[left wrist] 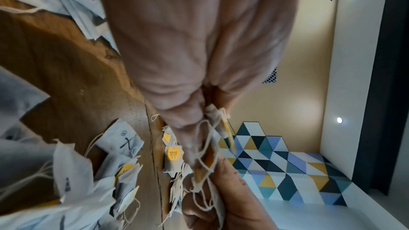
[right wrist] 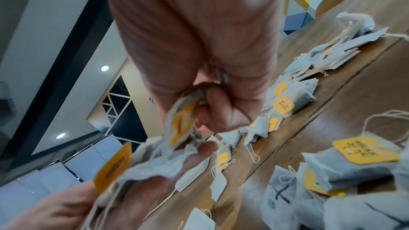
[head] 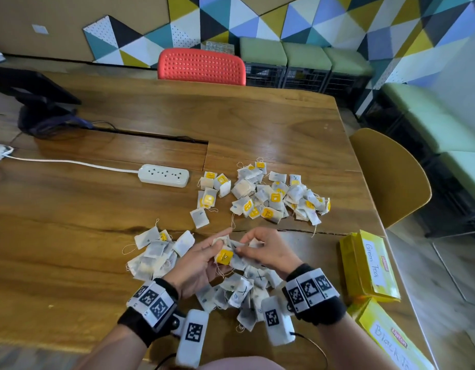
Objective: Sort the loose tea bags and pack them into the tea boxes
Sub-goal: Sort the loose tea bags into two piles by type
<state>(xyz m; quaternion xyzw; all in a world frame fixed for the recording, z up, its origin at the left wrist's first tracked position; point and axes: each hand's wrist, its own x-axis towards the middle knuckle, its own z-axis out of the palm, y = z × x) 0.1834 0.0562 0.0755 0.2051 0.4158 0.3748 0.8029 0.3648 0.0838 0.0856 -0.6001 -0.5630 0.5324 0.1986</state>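
Note:
Over the wooden table (head: 97,209) my two hands share a tangled bunch of tea bags (head: 225,253) with a yellow tag. My left hand (head: 219,243) holds the bunch between thumb and fingers, also seen in the left wrist view (left wrist: 199,128). My right hand (head: 241,249) pinches one tagged tea bag (right wrist: 183,121) out of it. Loose tea bags lie in a far pile (head: 279,196), a small group (head: 212,188), a left pile (head: 156,252) and a near pile marked with X (head: 244,292). Two yellow boxes lie at the right: Green Tea (head: 367,265) and Black Tea (head: 386,335).
A white power strip (head: 164,175) with its cord lies left of the far pile. A black bag (head: 41,108) sits at the far left. A red chair (head: 201,66) stands behind the table and a yellow chair (head: 391,177) at its right edge.

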